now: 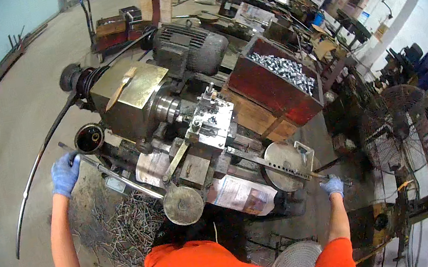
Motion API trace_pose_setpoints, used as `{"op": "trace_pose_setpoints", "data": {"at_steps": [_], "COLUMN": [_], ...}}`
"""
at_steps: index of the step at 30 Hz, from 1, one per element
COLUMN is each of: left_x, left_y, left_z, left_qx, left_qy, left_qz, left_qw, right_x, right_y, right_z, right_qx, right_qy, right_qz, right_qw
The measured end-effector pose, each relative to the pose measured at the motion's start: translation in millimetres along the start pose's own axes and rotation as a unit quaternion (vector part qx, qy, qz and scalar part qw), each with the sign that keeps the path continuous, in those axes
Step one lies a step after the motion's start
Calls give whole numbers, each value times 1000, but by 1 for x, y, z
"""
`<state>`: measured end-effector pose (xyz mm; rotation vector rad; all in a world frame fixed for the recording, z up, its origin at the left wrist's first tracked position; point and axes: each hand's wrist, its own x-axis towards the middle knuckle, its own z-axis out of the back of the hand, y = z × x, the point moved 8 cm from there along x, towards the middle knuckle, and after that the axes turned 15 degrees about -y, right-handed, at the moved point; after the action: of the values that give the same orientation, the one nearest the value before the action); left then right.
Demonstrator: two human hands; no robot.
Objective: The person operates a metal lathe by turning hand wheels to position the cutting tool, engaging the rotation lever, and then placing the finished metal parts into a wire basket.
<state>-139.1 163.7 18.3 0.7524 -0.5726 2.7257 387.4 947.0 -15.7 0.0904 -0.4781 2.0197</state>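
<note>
My left hand (65, 175), in a blue glove, has its fingers closed around the upper end of a long metal lever (122, 174). That lever slants down to a round metal disc (183, 205) at the front of a lathe-like machine (130, 91). On the right, my gloved right hand (333, 186) grips the handle end of a flat bar lever with a row of holes (282, 168). The bar reaches back to the shiny tool slide (210, 118), beside the spindle chuck (167, 109). Small details at the slide are too fine to make out.
A red box of small metal parts (285, 70) stands behind the slide. A brush (121, 88) lies on the headstock, with a motor (191, 47) behind. Metal shavings (130, 226) cover the floor at left. A large fan (398, 119) stands at right.
</note>
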Motion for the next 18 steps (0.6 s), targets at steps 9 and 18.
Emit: {"op": "trace_pose_setpoints", "data": {"at_steps": [9,18], "left_x": [14,20], "left_y": [-72,-60], "left_z": [-59,-73], "left_qx": [-78,45], "left_qy": [57,73], "left_qz": [-22,34], "left_qw": [995,996], "right_x": [-64,-280], "right_y": [5,-152], "right_z": [4,4], "right_qx": [78,-1], "right_qy": [-107,112], "right_qz": [-5,-307], "right_qw": [991,945]}}
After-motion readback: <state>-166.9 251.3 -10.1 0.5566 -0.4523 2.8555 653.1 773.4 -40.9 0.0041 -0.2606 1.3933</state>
